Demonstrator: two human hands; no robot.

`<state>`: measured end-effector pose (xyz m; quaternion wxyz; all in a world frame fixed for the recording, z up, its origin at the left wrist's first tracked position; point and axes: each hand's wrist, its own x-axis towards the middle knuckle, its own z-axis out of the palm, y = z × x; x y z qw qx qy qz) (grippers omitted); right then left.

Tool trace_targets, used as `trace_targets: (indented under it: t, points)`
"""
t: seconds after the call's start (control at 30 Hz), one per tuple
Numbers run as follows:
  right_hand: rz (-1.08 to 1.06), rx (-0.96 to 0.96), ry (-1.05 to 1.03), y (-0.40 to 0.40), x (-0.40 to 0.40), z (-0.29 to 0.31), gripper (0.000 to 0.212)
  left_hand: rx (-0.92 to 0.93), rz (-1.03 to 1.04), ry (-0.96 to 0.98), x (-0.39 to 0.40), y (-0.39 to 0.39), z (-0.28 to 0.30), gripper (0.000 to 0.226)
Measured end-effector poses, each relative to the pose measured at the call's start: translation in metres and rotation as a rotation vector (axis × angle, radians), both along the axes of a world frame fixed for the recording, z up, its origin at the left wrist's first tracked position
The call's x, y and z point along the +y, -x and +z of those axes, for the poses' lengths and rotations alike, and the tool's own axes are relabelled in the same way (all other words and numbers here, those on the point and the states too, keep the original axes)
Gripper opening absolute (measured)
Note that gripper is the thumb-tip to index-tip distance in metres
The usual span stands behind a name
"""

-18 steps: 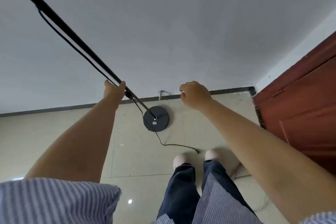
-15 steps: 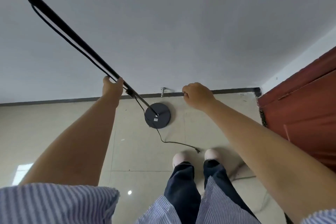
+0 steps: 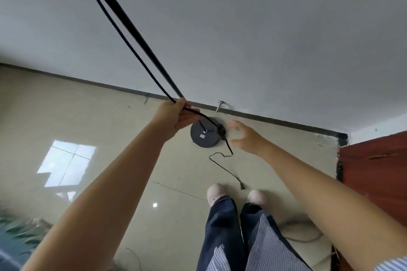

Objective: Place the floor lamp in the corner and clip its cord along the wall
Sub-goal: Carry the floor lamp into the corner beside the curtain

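A: Floor lamp [image 3: 132, 35] — base [image 3: 205, 134] flat on tile, just out from baseboard [image 3: 275, 120], pole leaning up-left out of frame. Near the corner [image 3: 342, 138], not tucked in.

B: Change vs half a second back?

A: Cord [image 3: 123, 35] now pinched in left hand [image 3: 178, 116]. Before: wrapped on pole, cord hanging loose beside. Now lifted off pole, running over fingers down to inline switch [image 3: 221, 130] at base edge.

B: Left still on pole too?

A: Can't tell. Pole passes behind fingers, blurred. Closed around cord for sure.

B: Right?

A: Right hand [image 3: 244, 138] open now, fingers spread, empty, just beside switch. Was a fist by baseboard. Reads as reaching for cord below switch.

B: Rest of cord?

A: Kinked slack trailing across tile, plug end [image 3: 242, 187] loose near shoes [image 3: 217, 191]. Unplugged.

B: Clips?

A: None visible. Metal fixture [image 3: 220, 105] on wall above base, unclear what.

B: Meaning for task?

A: Probably shifting from placing to cord handling. Clipping not started. Risk: tugging cord tips leaning pole.
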<state>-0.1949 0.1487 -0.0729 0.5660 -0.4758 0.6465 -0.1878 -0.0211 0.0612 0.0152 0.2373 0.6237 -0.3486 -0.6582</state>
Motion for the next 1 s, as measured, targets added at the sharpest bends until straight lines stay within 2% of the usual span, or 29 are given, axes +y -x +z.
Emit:
trace_targets:
  t: [0.03,0.07,0.1,0.13,0.17,0.23,0.27,0.37,0.43,0.53,0.6,0.67,0.73,0.83,0.9,1.0]
  points:
    - [0.003,-0.077,-0.049,-0.003,0.002,-0.002,0.051,0.036,0.016,-0.010,0.003,0.002,0.002,0.037]
    - [-0.018,-0.144,-0.087,-0.006,0.004,-0.004,0.036,0.074,0.037,-0.018,0.006,0.004,0.006,0.037]
    - [-0.048,-0.181,-0.107,-0.007,0.007,-0.005,0.019,0.096,0.059,-0.024,0.007,0.006,0.008,0.036]
    - [-0.058,-0.178,-0.107,-0.006,0.010,-0.005,0.012,0.113,0.082,-0.030,0.008,0.008,0.011,0.035]
    - [-0.032,-0.142,-0.105,-0.003,0.014,-0.006,0.015,0.101,0.094,-0.026,0.010,0.011,0.013,0.032]
    - [0.115,0.063,-0.100,0.008,0.021,-0.005,0.011,-0.028,0.108,0.051,0.012,0.016,0.016,0.017]
    - [0.202,0.184,-0.081,0.016,0.023,-0.002,0.014,-0.122,0.128,0.119,0.012,0.018,0.018,0.014]
    - [0.327,0.412,0.029,0.037,0.016,0.019,0.030,-0.399,0.213,0.387,0.002,0.024,0.031,0.049]
    - [0.399,0.521,0.089,0.045,-0.001,0.041,0.040,-0.502,0.247,0.549,-0.011,0.026,0.045,0.059]
    - [0.463,0.660,0.167,0.046,-0.032,0.077,0.054,-0.616,0.287,0.636,-0.041,0.029,0.069,0.070]
    - [0.444,0.708,0.298,0.041,-0.053,0.102,0.057,-0.661,0.348,0.669,-0.062,0.028,0.088,0.073]
    - [0.404,0.673,0.418,0.031,-0.074,0.123,0.058,-0.687,0.433,0.737,-0.083,0.022,0.106,0.067]
    - [0.376,0.581,0.468,0.016,-0.095,0.136,0.057,-0.676,0.471,0.796,-0.101,0.013,0.121,0.049]
    - [0.288,0.371,0.424,-0.011,-0.121,0.141,0.053,-0.776,0.377,0.866,-0.118,0.002,0.128,0.020]
    - [0.209,0.250,0.355,-0.028,-0.137,0.139,0.046,-0.777,0.355,0.871,-0.124,-0.006,0.126,0.018]
    - [0.145,0.195,0.292,-0.054,-0.162,0.133,0.043,-0.683,0.370,0.869,-0.134,-0.029,0.122,0.014]
